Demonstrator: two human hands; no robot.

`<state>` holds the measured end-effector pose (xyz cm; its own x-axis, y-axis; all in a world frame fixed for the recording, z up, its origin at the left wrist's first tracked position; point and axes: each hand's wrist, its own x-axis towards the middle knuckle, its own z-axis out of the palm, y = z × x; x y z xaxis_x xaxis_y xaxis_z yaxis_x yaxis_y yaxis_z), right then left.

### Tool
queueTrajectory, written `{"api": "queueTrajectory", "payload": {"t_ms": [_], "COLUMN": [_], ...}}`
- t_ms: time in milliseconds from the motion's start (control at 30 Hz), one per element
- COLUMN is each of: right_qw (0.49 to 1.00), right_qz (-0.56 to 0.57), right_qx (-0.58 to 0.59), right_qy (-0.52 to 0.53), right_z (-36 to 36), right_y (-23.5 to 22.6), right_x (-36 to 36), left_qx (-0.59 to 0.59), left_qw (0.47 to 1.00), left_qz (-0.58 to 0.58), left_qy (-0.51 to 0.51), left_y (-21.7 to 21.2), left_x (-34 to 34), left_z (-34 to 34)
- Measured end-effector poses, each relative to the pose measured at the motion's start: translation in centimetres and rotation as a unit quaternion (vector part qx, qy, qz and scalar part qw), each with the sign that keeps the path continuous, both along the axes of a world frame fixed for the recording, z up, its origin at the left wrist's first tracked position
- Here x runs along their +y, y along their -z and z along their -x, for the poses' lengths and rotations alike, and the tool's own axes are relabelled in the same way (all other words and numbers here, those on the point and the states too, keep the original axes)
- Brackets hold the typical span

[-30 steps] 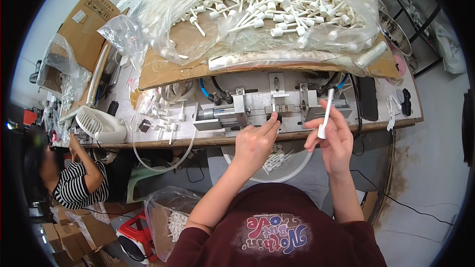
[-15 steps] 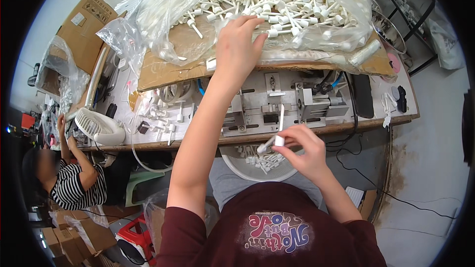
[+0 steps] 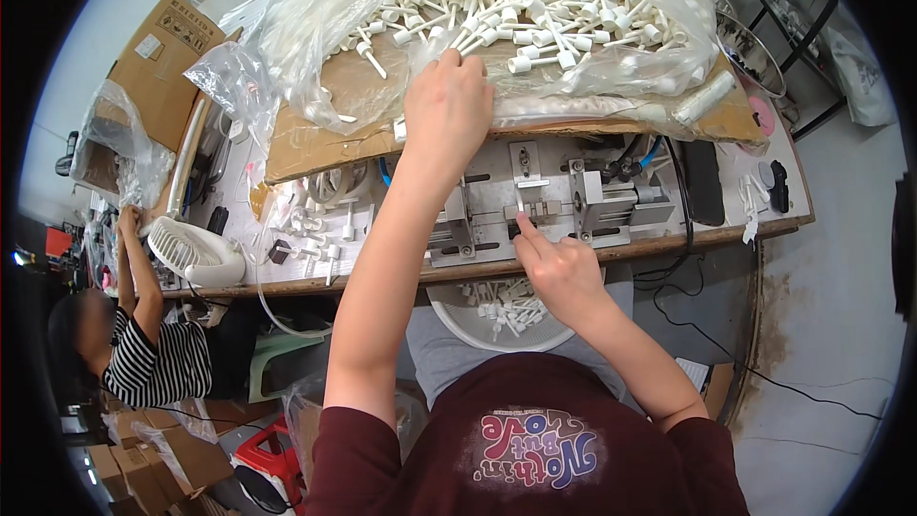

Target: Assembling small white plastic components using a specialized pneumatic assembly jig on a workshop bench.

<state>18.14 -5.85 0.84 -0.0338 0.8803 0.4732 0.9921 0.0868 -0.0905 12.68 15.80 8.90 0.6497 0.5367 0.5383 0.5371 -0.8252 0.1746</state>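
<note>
At the near edge of the heap of white capped stems, my left hand has its fingers curled down. White stems stick out just past its fingertips, and it seems to pinch one; the fingertips are partly hidden. My right hand is at the small metal fixture in the middle of the bench. Its index finger and thumb are on the near end of a white capped stem, which points away from me into the fixture. The fingers cover the near end of that stem.
A white basket of similar parts rests on my lap. Clamp blocks flank the fixture. Cardboard and clear plastic lie under the heap. A white fan stands left, near a co-worker in a striped shirt.
My right hand has moved forward from above the basket to the fixture with its white stem. A second white part below that hand is gone from there. My left fingers have curled in.
</note>
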Motion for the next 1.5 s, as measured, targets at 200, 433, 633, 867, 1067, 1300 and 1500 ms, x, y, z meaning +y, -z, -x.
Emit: {"api": "queueTrajectory", "payload": {"t_ms": [200, 433, 633, 867, 1067, 1300, 1500], "right_qw": [0.999, 0.983, 0.981, 0.978, 0.979, 0.999, 0.904], "right_qz": [0.032, -0.117, -0.003, 0.154, 0.165, 0.027, 0.021], "right_qx": [-0.001, 0.14, -0.189, -0.141, -0.116, -0.015, 0.426], "right_qy": [0.01, 0.01, 0.052, 0.027, 0.02, -0.03, -0.033], "right_z": [-0.3, -6.3, -15.2, -16.6, -14.2, -13.8, -13.6], "right_y": [-0.4, -9.8, -14.0, -11.7, -12.2, -11.7, -13.4], "right_x": [0.0, 5.5, 14.0, 16.9, 16.2, 14.9, 11.2], "left_qx": [-0.144, -0.159, -0.098, -0.09, -0.081, 0.008, 0.037], "left_qw": [0.982, 0.977, 0.982, 0.98, 0.983, 0.991, 0.99], "left_qz": [0.057, 0.067, 0.102, 0.125, 0.102, 0.03, 0.035], "left_qy": [0.107, 0.124, 0.127, 0.125, 0.132, 0.133, 0.128], "left_y": [-2.9, -0.9, 3.0, 7.0, 8.2, 9.0, 8.7], "left_x": [-6.0, -10.5, -13.1, -14.1, -14.2, -13.9, -13.3], "left_z": [3.8, 8.1, 9.5, 10.1, 9.1, 7.6, 6.9]}}
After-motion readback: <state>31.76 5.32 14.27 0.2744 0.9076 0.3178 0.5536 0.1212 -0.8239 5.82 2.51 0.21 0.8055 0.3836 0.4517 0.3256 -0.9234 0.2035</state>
